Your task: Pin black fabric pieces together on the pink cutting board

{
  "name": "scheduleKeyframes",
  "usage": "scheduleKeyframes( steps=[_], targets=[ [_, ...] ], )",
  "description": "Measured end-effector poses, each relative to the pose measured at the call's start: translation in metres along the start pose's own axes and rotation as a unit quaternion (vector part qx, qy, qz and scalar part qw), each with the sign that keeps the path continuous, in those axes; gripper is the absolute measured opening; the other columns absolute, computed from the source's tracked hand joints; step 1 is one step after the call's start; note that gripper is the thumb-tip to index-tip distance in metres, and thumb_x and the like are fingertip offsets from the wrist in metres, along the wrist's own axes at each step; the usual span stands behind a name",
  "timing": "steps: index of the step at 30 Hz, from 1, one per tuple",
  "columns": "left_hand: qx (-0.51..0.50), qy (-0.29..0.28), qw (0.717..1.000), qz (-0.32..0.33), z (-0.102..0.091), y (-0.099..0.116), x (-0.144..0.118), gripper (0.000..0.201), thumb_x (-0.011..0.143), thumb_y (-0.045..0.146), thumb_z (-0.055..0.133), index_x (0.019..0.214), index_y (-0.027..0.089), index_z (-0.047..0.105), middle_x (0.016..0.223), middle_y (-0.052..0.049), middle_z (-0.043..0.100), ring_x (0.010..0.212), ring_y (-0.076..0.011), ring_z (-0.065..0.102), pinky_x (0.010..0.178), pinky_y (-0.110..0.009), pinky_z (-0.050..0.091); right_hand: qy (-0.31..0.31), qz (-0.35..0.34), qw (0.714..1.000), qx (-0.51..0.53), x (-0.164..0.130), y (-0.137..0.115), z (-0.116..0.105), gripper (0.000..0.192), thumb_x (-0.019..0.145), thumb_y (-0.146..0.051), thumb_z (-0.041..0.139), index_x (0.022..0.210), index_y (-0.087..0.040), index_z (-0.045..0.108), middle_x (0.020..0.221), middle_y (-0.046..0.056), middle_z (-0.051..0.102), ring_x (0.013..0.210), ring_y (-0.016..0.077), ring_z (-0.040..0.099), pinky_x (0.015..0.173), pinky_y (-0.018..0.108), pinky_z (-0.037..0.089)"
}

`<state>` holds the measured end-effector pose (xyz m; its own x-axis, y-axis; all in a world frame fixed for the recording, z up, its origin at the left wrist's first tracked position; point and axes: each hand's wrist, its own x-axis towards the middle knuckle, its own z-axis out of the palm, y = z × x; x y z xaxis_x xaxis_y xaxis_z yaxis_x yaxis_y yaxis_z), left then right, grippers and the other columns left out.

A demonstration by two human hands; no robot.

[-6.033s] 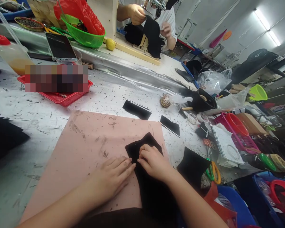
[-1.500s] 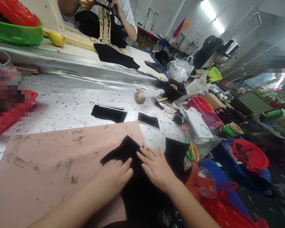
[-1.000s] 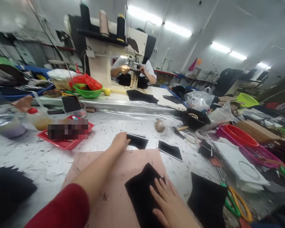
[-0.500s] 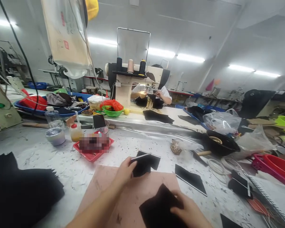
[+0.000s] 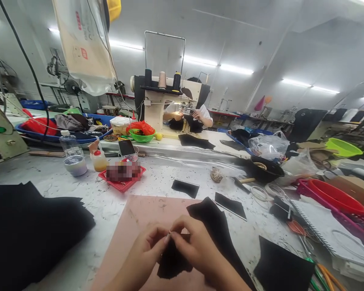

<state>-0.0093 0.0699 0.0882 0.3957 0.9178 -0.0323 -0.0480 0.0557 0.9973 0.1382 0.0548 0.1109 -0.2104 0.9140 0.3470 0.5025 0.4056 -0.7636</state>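
Since the earlier frame, the right hand (image 5: 197, 244) has left the large black cloth (image 5: 214, 221) and met the left hand (image 5: 148, 248). On the counter (image 5: 104, 202) lies a pink mat (image 5: 148, 214), its right edge under that cloth. Over the mat, both hands pinch a small black piece (image 5: 174, 260) between them. Light, even fingertip pressure should keep this piece uncreased.

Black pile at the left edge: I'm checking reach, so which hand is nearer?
Left: the left hand is right of the black pile, apart; the right hand is farther right.
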Motion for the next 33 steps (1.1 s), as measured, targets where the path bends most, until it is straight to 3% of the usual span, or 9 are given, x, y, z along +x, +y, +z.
scheduleKeyframes(
  steps=[6, 13, 16, 23, 25, 27, 29, 31, 33],
  targets=[
    [0.094, -0.016, 0.994, 0.046, 0.008, 0.001, -0.014, 0.027, 0.077, 0.04, 0.05, 0.07, 0.015, 0.059, 0.064, -0.002, 0.057, 0.063, -0.015, 0.052, 0.059, -0.023, 0.041, 0.062, -0.074, 0.993, -0.064, -0.018, 0.0, -0.008, 0.008, 0.07, -0.012, 0.056, 0.068, -0.019, 0.058, 0.072, 0.0, 0.061, 0.07, 0.0136, 0.056, 0.065, 0.024, 0.043],
    [0.23, -0.021, 0.968, 0.093, 0.019, -0.004, -0.021, 0.023, 0.078, 0.029, 0.044, 0.067, 0.017, 0.061, 0.063, -0.002, 0.06, 0.059, -0.0144, 0.053, 0.053, -0.022, 0.038, 0.177, -0.213, 0.917, -0.286, -0.042, -0.009, 0.003, 0.016, 0.072, -0.007, 0.046, 0.062, -0.017, 0.053, 0.06, 0.002, 0.056, 0.057, 0.0145, 0.047, 0.056, 0.029, 0.036],
    [0.231, -0.031, 0.966, 0.111, 0.025, -0.004, -0.023, 0.024, 0.078, 0.03, 0.044, 0.067, 0.016, 0.061, 0.062, -0.003, 0.06, 0.059, -0.0145, 0.053, 0.052, -0.022, 0.038, 0.21, -0.204, 0.917, -0.272, -0.052, -0.008, 0.001, 0.016, 0.072, -0.006, 0.046, 0.063, -0.017, 0.054, 0.061, 0.002, 0.057, 0.058, 0.0142, 0.049, 0.056, 0.028, 0.038],
    [0.043, -0.101, 0.994, 0.017, 0.052, -0.003, -0.018, 0.029, 0.068, 0.043, 0.056, 0.067, 0.015, 0.058, 0.06, -0.001, 0.056, 0.056, -0.0122, 0.05, 0.051, -0.021, 0.038, 0.239, -0.004, 0.969, 0.065, -0.076, 0.006, -0.015, 0.01, 0.071, -0.015, 0.051, 0.065, -0.019, 0.058, 0.073, 0.002, 0.062, 0.07, 0.0145, 0.058, 0.064, 0.026, 0.045],
    [-0.021, -0.086, 0.995, -0.05, 0.06, -0.008, -0.012, 0.032, 0.061, 0.046, 0.06, 0.065, 0.015, 0.054, 0.052, 0.003, 0.05, 0.047, -0.0097, 0.044, 0.044, -0.019, 0.033, 0.289, 0.088, 0.916, 0.265, -0.082, 0.013, -0.022, 0.01, 0.072, -0.026, 0.051, 0.065, -0.02, 0.053, 0.075, 0.002, 0.062, 0.073, 0.0162, 0.059, 0.067, 0.029, 0.046],
    [-0.062, -0.057, 0.991, -0.104, 0.063, -0.018, -0.004, 0.034, 0.057, 0.047, 0.062, 0.064, 0.016, 0.05, 0.046, 0.006, 0.044, 0.041, -0.0078, 0.038, 0.039, -0.018, 0.027, 0.348, 0.143, 0.825, 0.421, -0.09, 0.024, -0.033, 0.017, 0.07, -0.035, 0.053, 0.064, -0.021, 0.046, 0.063, -0.002, 0.057, 0.061, 0.0137, 0.055, 0.068, 0.032, 0.047],
    [-0.064, -0.022, 0.99, -0.122, 0.059, -0.031, 0.004, 0.035, 0.053, 0.047, 0.062, 0.063, 0.016, 0.049, 0.043, 0.006, 0.044, 0.039, -0.0079, 0.036, 0.038, -0.018, 0.025, 0.391, 0.172, 0.78, 0.458, -0.105, 0.039, -0.046, 0.023, 0.065, -0.039, 0.056, 0.062, -0.021, 0.041, 0.047, -0.008, 0.041, 0.043, 0.0082, 0.04, 0.058, 0.028, 0.046],
    [-0.033, 0.0, 0.992, -0.118, 0.049, -0.045, 0.011, 0.036, 0.052, 0.048, 0.062, 0.062, 0.016, 0.049, 0.044, 0.004, 0.048, 0.04, -0.0101, 0.041, 0.04, -0.02, 0.028, 0.382, 0.229, 0.801, 0.4, -0.127, 0.055, -0.06, 0.025, 0.061, -0.039, 0.057, 0.061, -0.021, 0.039, 0.042, -0.011, 0.027, 0.037, 0.0057, 0.022, 0.044, 0.02, 0.036],
    [0.022, 0.001, 0.995, -0.098, 0.034, -0.057, 0.015, 0.035, 0.054, 0.05, 0.06, 0.062, 0.017, 0.051, 0.049, 0.002, 0.054, 0.047, -0.0142, 0.048, 0.045, -0.023, 0.035, 0.273, 0.328, 0.855, 0.295, -0.149, 0.07, -0.072, 0.022, 0.06, -0.039, 0.054, 0.058, -0.021, 0.041, 0.04, -0.011, 0.023, 0.036, 0.006, 0.016, 0.037, 0.019, 0.023]
  ],
)
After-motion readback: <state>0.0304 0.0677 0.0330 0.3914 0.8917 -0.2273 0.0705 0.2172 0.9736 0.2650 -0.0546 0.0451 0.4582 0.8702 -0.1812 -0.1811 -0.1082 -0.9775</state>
